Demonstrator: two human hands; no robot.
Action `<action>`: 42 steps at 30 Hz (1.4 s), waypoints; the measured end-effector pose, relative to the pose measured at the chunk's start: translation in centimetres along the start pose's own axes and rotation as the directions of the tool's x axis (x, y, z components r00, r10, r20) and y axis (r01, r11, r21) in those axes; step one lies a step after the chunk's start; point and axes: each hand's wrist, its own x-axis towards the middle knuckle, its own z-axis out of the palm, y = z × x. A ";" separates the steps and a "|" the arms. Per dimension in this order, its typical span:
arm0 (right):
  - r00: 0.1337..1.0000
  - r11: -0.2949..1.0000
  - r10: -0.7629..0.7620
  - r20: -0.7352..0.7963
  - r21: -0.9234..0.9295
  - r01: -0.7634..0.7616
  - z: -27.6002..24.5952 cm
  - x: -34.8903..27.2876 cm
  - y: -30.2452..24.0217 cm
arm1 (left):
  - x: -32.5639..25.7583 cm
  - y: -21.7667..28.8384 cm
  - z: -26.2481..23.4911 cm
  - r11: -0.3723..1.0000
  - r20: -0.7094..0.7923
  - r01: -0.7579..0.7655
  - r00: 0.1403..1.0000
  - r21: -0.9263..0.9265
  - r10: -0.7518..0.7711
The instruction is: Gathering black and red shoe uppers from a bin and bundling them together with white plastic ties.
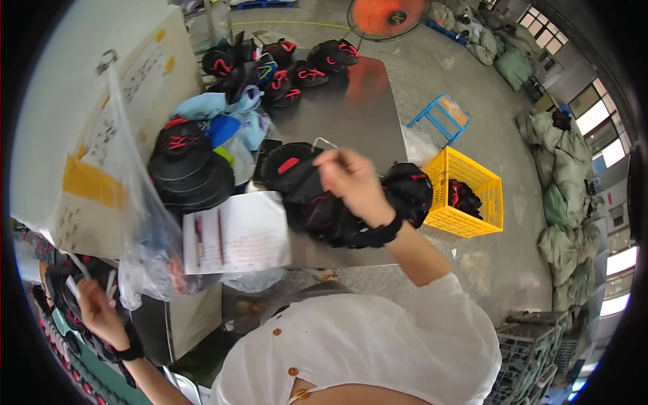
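Note:
My right hand is raised over the steel table, its fingers pinched on a thin white cord attached to a black padded piece with a red patch. More black pieces with red stitching are bunched under that wrist. My left hand is low at the left. It grips a few white strips over a pile of black and red pieces.
A clear plastic bag hangs from a white box. White paper lies at the table's near edge, beside stacked black caps. On the floor are a yellow crate, a blue frame, an orange fan and green sacks.

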 end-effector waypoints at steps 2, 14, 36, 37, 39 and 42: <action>0.971 0.960 -0.019 -0.239 -0.276 -0.049 -9.6 -0.3 1.3 | 1.8 8.5 7.7 0.992 0.239 -0.123 0.963 -0.022 0.125; 0.946 0.259 0.274 -0.174 -0.934 -0.246 -36.1 -0.9 12.1 | 0.8 21.1 51.2 0.877 0.899 -0.444 0.438 0.187 0.030; 0.369 0.101 0.873 0.319 -0.859 0.502 -31.8 11.9 25.9 | -4.4 20.9 44.5 0.799 0.650 0.585 0.663 -0.139 -0.372; 0.438 0.166 0.815 0.380 -0.877 0.452 -31.8 13.0 24.3 | -5.0 20.3 42.5 0.786 0.637 0.609 0.648 -0.105 -0.418; -0.194 0.041 0.978 0.081 -0.978 -0.205 -44.0 13.5 24.7 | -6.1 21.9 45.1 0.805 0.663 0.572 0.665 -0.157 -0.343; 0.029 0.187 0.977 0.210 -0.787 -0.588 -38.2 8.9 20.4 | -8.8 15.9 40.2 0.953 0.539 0.303 0.798 0.025 -0.269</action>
